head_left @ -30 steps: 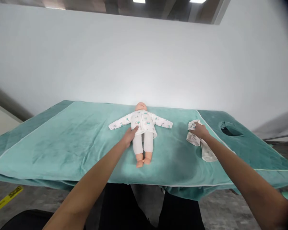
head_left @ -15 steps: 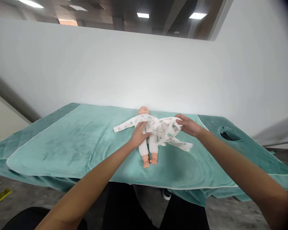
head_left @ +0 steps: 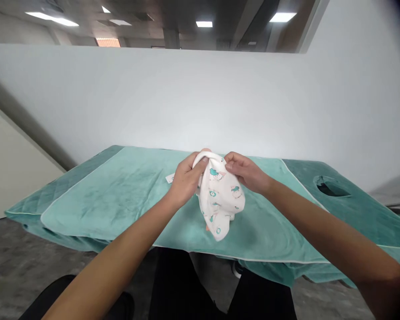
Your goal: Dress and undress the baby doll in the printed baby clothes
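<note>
A small white baby garment (head_left: 220,200) printed with teal animals hangs in the air between my two hands. My left hand (head_left: 185,179) is closed on its upper left edge. My right hand (head_left: 244,170) pinches the upper right edge. The garment droops in front of a baby doll lying on the teal towel (head_left: 120,200). Only a bit of the doll's white sleeve (head_left: 170,178) shows left of my left hand; the rest is hidden.
The towel covers a teal massage table with a face hole (head_left: 331,189) at the right end. A plain white wall runs behind the table. Grey floor lies below the near edge, and my dark trousers show at the bottom.
My right hand lifted the garment from the towel at the right and carried it over the doll. My left hand left the doll's side and took hold of the garment too.
</note>
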Demonstrator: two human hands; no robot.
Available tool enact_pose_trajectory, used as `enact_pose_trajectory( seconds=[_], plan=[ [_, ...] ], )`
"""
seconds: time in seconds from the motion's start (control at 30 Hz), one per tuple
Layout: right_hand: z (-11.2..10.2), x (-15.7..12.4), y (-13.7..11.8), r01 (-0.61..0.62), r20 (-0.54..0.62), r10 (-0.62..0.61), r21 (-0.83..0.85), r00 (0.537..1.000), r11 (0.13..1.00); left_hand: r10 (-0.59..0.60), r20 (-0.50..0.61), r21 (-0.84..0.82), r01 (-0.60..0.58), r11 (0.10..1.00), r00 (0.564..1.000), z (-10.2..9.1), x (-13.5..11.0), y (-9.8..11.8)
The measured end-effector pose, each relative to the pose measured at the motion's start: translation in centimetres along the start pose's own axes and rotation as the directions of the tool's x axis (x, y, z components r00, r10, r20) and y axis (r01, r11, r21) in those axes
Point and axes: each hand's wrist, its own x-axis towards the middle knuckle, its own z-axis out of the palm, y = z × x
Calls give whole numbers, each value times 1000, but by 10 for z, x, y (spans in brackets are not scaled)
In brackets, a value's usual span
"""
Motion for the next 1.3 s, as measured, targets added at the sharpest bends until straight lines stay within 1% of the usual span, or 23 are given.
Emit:
enact_pose_trajectory(
  seconds=[0.07,0.13,0.2,0.27,0.33,0.4,0.47,0.57,0.63,0.67,0.73,0.8,0.83,0.9,0.93,0.97,1.0,1.07,1.1,1.13,1.2,1.23,1.3],
  plan=[
    [4,1,3,-2,94,7,-52,996,999,-20,-2,-26,20,999,1000,0,2,10],
    [3,-1,4,-9,143,28,-131,989,991,-91,51,-128,97,987,995,-2,6,13],
    [0,-4,3,-14,96,26,-124,995,992,-160,134,-278,192,941,978,-5,11,12],
    [-2,-8,0,0,-2,0,-25,1000,1000,-188,202,-402,256,879,961,-7,14,7],
    [-2,-11,-2,13,-40,-10,63,999,998,-195,233,-455,284,844,953,-7,16,5],
    [-2,-13,0,-3,31,-1,99,1000,995,-188,214,-464,269,844,959,-5,19,7],
    [-5,-14,6,-32,139,17,105,990,994,-143,136,-485,192,853,980,-5,23,11],
    [-19,-19,16,-46,216,31,65,976,997,-76,52,-520,92,849,996,-10,31,14],
    [-32,-23,18,-43,211,56,-66,976,997,-90,71,-486,113,866,993,-15,35,12],
    [-38,-25,17,-39,205,76,-178,976,983,-112,101,-441,145,886,989,-18,35,10],
    [-45,-30,12,-15,184,104,-431,977,902,-169,201,-276,221,935,965,-20,34,7],
    [-44,-35,7,22,149,83,-593,985,805,-215,368,-51,251,967,905,-17,27,6],
    [-42,-37,5,36,124,54,-626,991,779,-221,450,46,225,973,865,-12,23,7],
    [-34,-39,3,44,55,-12,-628,998,777,-188,571,151,123,981,799,3,13,9],
    [-30,-39,3,41,11,-44,-615,999,787,-160,596,166,74,983,787,12,7,9],
    [-26,-39,3,40,-32,-73,-599,997,800,-138,596,173,40,984,791,22,3,9],
    [-23,-39,3,43,-70,-102,-577,992,816,-131,575,182,31,983,808,32,-1,9],
    [-22,-39,2,66,-121,-148,-514,982,855,-147,489,168,73,983,860,46,-5,9],
    [-24,-40,1,83,-118,-155,-469,981,879,-151,427,122,109,987,892,50,-4,8],
    [-27,-42,0,92,-91,-142,-414,986,906,-149,361,46,143,989,920,52,-3,8],
    [-35,-47,-1,60,25,-55,-297,998,953,-146,240,-150,186,971,960,50,2,8],
    [-39,-51,-1,15,94,9,-251,996,968,-156,204,-223,201,954,967,47,5,7],
    [-44,-58,3,-98,184,134,-190,974,977,-199,181,-252,241,937,963,40,7,7]
  ],
)
